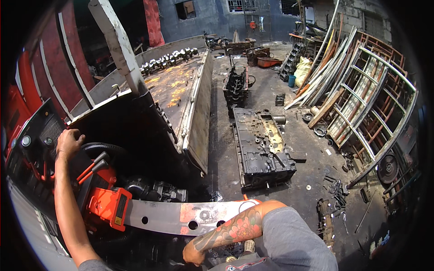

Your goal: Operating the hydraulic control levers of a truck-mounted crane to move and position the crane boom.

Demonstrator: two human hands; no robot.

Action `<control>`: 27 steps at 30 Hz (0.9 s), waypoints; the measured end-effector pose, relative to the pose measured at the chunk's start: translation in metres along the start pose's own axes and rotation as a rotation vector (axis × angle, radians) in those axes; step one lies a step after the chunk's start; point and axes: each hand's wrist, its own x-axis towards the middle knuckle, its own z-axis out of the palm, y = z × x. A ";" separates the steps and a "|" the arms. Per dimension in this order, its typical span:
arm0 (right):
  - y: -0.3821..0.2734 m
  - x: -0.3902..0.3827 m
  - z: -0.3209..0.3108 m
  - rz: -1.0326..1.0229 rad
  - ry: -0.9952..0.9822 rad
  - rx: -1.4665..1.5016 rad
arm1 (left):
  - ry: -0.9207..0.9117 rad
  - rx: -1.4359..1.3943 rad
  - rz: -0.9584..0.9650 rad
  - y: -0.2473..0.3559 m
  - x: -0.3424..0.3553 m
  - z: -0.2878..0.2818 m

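My left hand (69, 142) is raised at the dark control panel (32, 151), close to its knobs, its fingers bent. What they close on is hidden. Just right of it, two black-handled red levers (94, 165) stand up. My right hand (193, 254) hangs below the grey steel beam (156, 214) with its fingers curled; their inner side is out of sight. The tattooed forearm (235, 230) crosses in front of the beam's right part. A bright orange housing (108, 205) sits around the beam's left end.
A truck bed (199, 108) with a row of metal engine parts (169, 60) stands ahead on the left. Engine blocks (260, 153) lie on the dark floor beyond the beam. At right, metal frames and pipes (361, 101) lean together, with loose tools (339, 192) nearby.
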 end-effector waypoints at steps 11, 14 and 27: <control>-0.008 -0.020 -0.020 0.081 -0.153 0.089 | 0.112 -0.772 0.032 -0.029 -0.116 -0.095; -0.006 -0.018 -0.018 0.153 -0.150 0.048 | 0.317 -1.095 0.038 -0.032 -0.139 -0.110; -0.007 -0.017 -0.016 0.163 -0.123 0.103 | 0.386 -0.129 0.281 -0.018 -0.073 -0.075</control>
